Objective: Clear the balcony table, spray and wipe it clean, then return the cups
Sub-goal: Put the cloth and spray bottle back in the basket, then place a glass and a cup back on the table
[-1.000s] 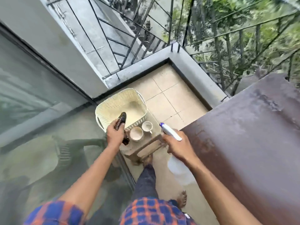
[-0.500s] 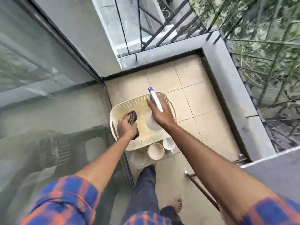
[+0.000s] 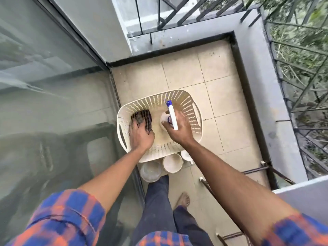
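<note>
A cream slotted basket (image 3: 192, 110) sits low by the glass door. My left hand (image 3: 141, 135) is inside it on the left and holds a dark striped cloth (image 3: 142, 117) against the basket floor. On the basket's right side my right hand (image 3: 180, 129) grips a white spray bottle (image 3: 172, 116) by the neck, its blue-tipped nozzle pointing away from me. Three cups stand just on my side of the basket: a clear one (image 3: 150, 171), a cream one (image 3: 173, 163) and a small white one (image 3: 186, 155), which my right forearm partly hides.
A glass sliding door (image 3: 53, 103) runs along the left. Beige floor tiles (image 3: 221, 82) end at a grey ledge with a black railing (image 3: 292, 77). The table's corner (image 3: 305, 192) and its metal legs (image 3: 257, 169) are at the lower right. My bare foot (image 3: 183, 199) is on the tiles.
I have turned from the table toward the basket. Both hands have lowered into it, the left with the cloth and the right with the spray bottle.
</note>
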Tool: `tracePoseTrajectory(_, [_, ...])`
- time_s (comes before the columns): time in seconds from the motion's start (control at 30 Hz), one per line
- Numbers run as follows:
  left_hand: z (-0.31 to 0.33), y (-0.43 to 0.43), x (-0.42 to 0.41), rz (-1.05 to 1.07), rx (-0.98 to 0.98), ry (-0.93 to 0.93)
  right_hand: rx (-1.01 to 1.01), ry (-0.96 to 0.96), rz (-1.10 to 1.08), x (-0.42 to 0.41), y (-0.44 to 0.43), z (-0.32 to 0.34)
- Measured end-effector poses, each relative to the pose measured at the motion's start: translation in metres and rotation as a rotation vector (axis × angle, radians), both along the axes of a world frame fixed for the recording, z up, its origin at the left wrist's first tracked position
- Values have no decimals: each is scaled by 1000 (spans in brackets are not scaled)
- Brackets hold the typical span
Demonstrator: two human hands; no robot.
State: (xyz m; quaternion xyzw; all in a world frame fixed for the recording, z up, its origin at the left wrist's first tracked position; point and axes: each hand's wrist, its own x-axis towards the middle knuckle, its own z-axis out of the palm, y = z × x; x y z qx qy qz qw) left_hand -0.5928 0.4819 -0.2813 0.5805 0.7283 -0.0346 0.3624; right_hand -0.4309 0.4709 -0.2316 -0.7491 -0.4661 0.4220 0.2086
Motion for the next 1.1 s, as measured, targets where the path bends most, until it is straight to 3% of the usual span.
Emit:
tracePoseTrajectory(0.2, [46, -8, -3, 95, 72, -241, -105, 0, 61, 19, -8, 17])
tracePoseTrajectory(0.5, [98, -84, -8, 199, 365, -390, 6, 125, -204, 36, -84, 75])
tracePoseTrajectory(0.77, [87, -180, -20, 140, 191, -258, -230, 34, -98, 22, -162, 54])
tracePoseTrajectory(1.1, [55, -182, -24, 285, 172, -64, -357, -109, -79, 2, -149, 4])
